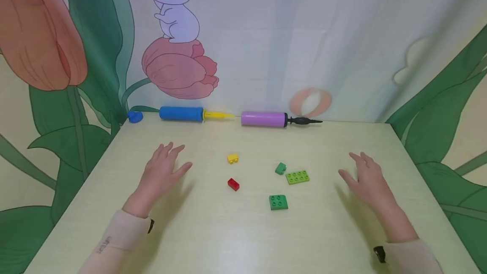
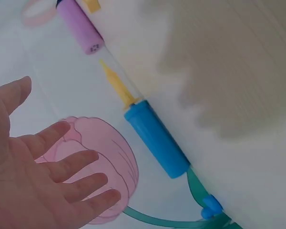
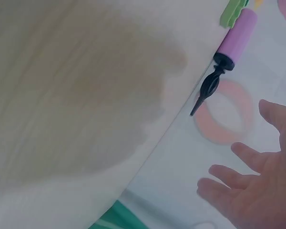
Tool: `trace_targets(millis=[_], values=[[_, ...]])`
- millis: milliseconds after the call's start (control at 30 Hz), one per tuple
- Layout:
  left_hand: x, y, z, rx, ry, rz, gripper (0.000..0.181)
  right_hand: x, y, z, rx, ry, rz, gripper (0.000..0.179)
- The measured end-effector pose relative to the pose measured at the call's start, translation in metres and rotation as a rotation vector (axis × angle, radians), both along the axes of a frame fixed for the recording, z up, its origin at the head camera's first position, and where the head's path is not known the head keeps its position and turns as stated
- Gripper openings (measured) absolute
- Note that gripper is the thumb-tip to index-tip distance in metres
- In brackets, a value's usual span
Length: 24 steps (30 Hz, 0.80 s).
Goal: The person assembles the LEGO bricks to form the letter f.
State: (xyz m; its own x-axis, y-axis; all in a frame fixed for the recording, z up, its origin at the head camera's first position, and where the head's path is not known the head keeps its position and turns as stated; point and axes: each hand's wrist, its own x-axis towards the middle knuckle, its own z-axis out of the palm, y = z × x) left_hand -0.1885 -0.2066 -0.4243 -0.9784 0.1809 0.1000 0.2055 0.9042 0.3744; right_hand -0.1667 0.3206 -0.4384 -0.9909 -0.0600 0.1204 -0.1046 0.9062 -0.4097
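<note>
My left hand (image 1: pixel 161 170) hovers above the left part of the table with its fingers spread, holding nothing. Over the right part, my right hand (image 1: pixel 367 181) is likewise spread and holds nothing. Between the hands lie several toy building bricks: a yellow brick (image 1: pixel 233 158), a red brick (image 1: pixel 233 184), a small dark green brick (image 1: pixel 280 168), a lime green brick (image 1: pixel 298 177) and a square green brick (image 1: pixel 278 202). Red and yellow are nearer the left hand; the lime one is nearest the right. Both wrist views show the palms and spread fingers.
Along the table's back edge lie a blue hand pump (image 1: pixel 181 113) with a yellow nozzle and a purple hand pump (image 1: pixel 264 119) with a black nozzle. A small blue object (image 1: pixel 135 116) sits at the back left corner. Behind hangs a printed curtain (image 1: pixel 243 45).
</note>
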Motion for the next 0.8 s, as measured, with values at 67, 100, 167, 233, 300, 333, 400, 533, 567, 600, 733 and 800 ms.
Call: trace_targets(millis=[67, 100, 167, 233, 300, 333, 400, 533, 567, 600, 733, 800], values=[[0.001, 0.007, 0.001, 0.000, 0.033, -0.014, 0.062, -0.001, -0.009, 0.005, -0.030, 0.010, 0.020, 0.069], [0.002, 0.011, 0.001, -0.003, 0.050, -0.024, 0.061, -0.001, -0.015, 0.007, -0.044, 0.016, 0.030, 0.068], [0.003, 0.019, 0.001, 0.003, 0.073, -0.045, 0.058, -0.001, -0.025, 0.011, -0.045, 0.025, 0.046, 0.065], [0.003, 0.028, 0.001, 0.018, 0.082, -0.066, 0.055, -0.003, -0.036, 0.013, -0.034, 0.036, 0.060, 0.063], [0.004, 0.037, -0.002, 0.032, 0.068, -0.087, 0.053, -0.006, -0.047, 0.014, -0.016, 0.037, 0.072, 0.059], [0.005, 0.041, -0.003, 0.045, 0.059, -0.102, 0.051, -0.007, -0.052, 0.013, -0.008, 0.032, 0.082, 0.058], [0.007, 0.049, -0.006, 0.078, 0.023, -0.131, 0.049, -0.011, -0.063, 0.010, 0.008, 0.014, 0.106, 0.055], [0.012, 0.062, -0.011, 0.150, -0.051, -0.164, 0.046, -0.015, -0.080, -0.001, 0.051, -0.013, 0.161, 0.049], [0.013, 0.066, -0.012, 0.161, -0.065, -0.164, 0.046, -0.016, -0.084, -0.004, 0.065, -0.012, 0.172, 0.048], [0.013, 0.069, -0.014, 0.167, -0.078, -0.160, 0.045, -0.017, -0.088, -0.007, 0.075, -0.009, 0.180, 0.047], [0.011, 0.079, -0.019, 0.177, -0.155, -0.139, 0.046, -0.022, -0.103, -0.015, 0.092, -0.002, 0.209, 0.045], [0.008, 0.084, -0.023, 0.177, -0.226, -0.128, 0.048, -0.024, -0.110, -0.018, 0.103, -0.015, 0.213, 0.046]])
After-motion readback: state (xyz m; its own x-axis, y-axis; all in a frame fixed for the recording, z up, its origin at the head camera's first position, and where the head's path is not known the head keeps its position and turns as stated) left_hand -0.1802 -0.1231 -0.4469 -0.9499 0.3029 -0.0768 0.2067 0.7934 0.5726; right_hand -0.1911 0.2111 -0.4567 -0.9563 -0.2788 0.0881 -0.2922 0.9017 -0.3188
